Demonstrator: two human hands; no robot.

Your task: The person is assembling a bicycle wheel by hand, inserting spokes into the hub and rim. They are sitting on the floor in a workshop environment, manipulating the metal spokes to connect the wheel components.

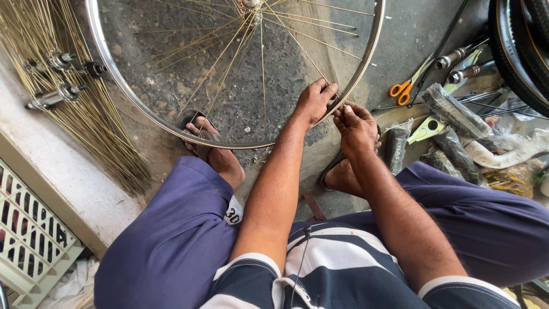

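A bare bicycle wheel rim with thin golden spokes stands on the rough concrete floor between the seated person's two feet, its lower arc near the sandalled left foot and its upper part cut off by the top edge of the view. The floor inside the ring is open; to the right the ground is crowded, and to the left a pale concrete ledge closes the space. On that ledge lies one large fan of loose golden spokes with three metal hubs among them, and a white slotted plastic crate sits at the lower left corner. At the far right edge one black tyre curves in; below it lie several wrapped black bundles, exact count unclear, plus two chromed axle parts. One pair of orange-handled scissors lies just beyond the rim's right side. The left hand is closed over the rim's lower right edge, fingers curled onto the metal. The right hand sits just beside it outside the rim, fingertips pinched together at the rim on something too small to make out.
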